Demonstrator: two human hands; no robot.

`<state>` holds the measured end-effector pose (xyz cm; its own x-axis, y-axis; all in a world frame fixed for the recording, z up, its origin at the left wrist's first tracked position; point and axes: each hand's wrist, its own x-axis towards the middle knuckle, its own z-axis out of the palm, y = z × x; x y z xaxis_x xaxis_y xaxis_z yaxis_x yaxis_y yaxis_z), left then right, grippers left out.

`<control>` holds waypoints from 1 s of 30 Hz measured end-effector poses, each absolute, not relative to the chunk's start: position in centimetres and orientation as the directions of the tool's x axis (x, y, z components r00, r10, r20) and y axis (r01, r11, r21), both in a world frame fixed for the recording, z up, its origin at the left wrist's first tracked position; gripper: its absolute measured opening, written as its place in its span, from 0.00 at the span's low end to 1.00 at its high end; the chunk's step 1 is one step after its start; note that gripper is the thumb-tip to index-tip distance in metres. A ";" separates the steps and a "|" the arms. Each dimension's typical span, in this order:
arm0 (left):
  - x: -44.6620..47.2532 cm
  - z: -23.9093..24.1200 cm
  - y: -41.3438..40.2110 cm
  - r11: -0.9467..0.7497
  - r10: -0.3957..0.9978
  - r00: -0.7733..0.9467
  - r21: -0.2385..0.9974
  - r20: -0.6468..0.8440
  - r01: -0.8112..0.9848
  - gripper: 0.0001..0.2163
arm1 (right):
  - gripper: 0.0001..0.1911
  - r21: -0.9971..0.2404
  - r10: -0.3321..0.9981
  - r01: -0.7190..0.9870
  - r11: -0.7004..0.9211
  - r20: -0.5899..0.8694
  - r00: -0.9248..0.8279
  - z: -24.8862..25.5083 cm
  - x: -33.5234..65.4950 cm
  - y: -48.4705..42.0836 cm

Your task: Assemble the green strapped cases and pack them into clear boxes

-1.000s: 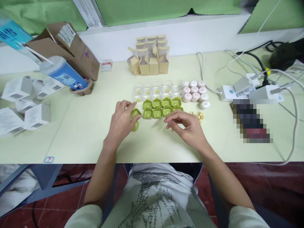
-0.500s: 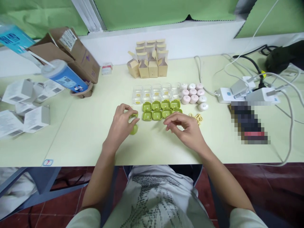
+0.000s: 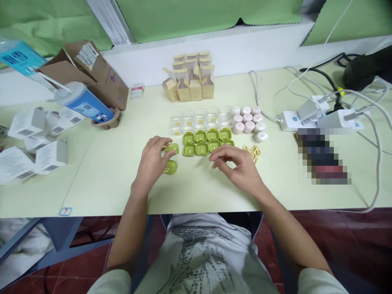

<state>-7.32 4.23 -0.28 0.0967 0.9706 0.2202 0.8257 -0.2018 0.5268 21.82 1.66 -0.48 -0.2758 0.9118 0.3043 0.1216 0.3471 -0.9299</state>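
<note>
- A green case (image 3: pixel 172 148) is pinched between thumb and fingertips of the left hand (image 3: pixel 150 160), left of the frame's centre.
- The right hand (image 3: pixel 238 166) is held apart, fingers curled, beside green trays (image 3: pixel 189 150); whether anything is gripped cannot be told.
- The pale table (image 3: pixel 101 171) is spread across the frame, backed by a white wall (image 3: pixel 147 61).
- Green sheeting (image 3: pixel 196 20) is seen along the top.
- Red floor tiles (image 3: pixel 81 261) are shown at lower left.
- White cartons (image 3: pixel 52 153) are clustered at left.

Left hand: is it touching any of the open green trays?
Apart. The head view shows a strip of tabletop between the left hand's fingertips and the nearest green tray.
</note>
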 end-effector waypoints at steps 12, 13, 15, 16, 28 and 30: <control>-7.9 0.5 6.2 -0.342 0.930 0.261 0.352 0.258 0.871 0.06 | 0.11 -0.918 0.902 0.132 0.373 0.327 -0.281 -0.9 21.6 1.7; -8.1 0.5 6.3 -0.360 0.923 0.282 0.333 0.262 0.871 0.06 | 0.11 -0.916 0.902 0.135 0.377 0.329 -0.281 -1.0 21.6 1.7; -8.4 0.5 6.5 -0.369 0.920 0.290 0.334 0.263 0.867 0.07 | 0.11 -0.915 0.901 0.141 0.377 0.328 -0.284 -1.1 21.6 1.7; -8.6 0.4 6.6 -0.362 0.924 0.282 0.347 0.258 0.865 0.07 | 0.11 -0.916 0.901 0.139 0.376 0.326 -0.286 -1.2 21.7 1.7; -8.8 -1.3 7.9 -0.408 0.890 0.290 0.327 0.353 0.853 0.04 | 0.13 -0.902 0.889 0.148 0.406 0.352 -0.293 -1.0 21.6 1.5; -8.7 -1.6 7.9 -0.397 0.894 0.291 0.303 0.340 0.866 0.07 | 0.13 -0.901 0.888 0.142 0.410 0.358 -0.290 -1.1 21.6 1.6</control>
